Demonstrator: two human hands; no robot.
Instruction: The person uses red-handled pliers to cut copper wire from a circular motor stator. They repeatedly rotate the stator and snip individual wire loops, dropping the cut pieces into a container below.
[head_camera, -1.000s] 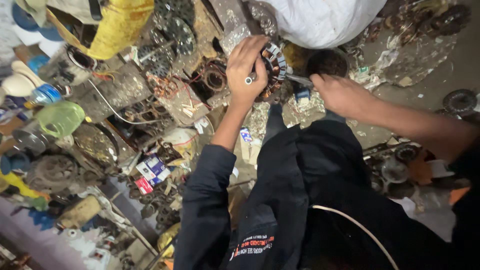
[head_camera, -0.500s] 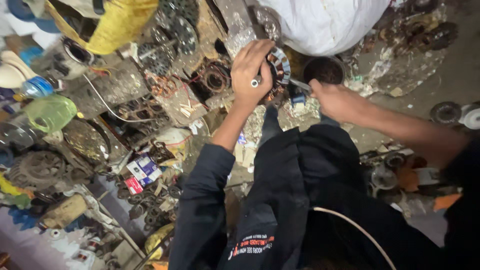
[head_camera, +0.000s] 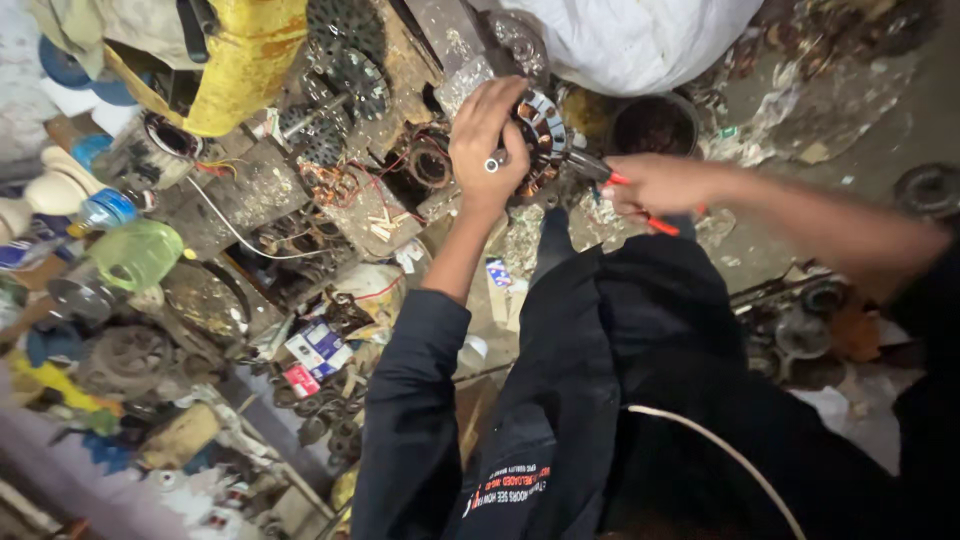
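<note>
Head view: left hand (head_camera: 487, 150) clamped over a round motor stator (head_camera: 541, 135) with copper windings, pressing it down on the cluttered bench (head_camera: 250, 190). Right hand (head_camera: 655, 183) closed around red-handled pliers (head_camera: 622, 184), their tip touching the stator's right edge. Just beyond, a dark round pot (head_camera: 655, 125) and a white sack (head_camera: 640, 40); far left, a green plastic jar (head_camera: 135, 255).

Dull grey metal with coppery windings on the stator (head_camera: 545, 140) — matt, grimy. Red glossy plastic on the pliers (head_camera: 640, 200) handles, dark steel at the nose. Matt black cloth on the sleeve (head_camera: 410, 400). Chipped yellow paint over rusty metal on the casing (head_camera: 245, 65) — rough. Translucent green plastic for the jug (head_camera: 135, 255). White woven sack (head_camera: 640, 40).
</note>
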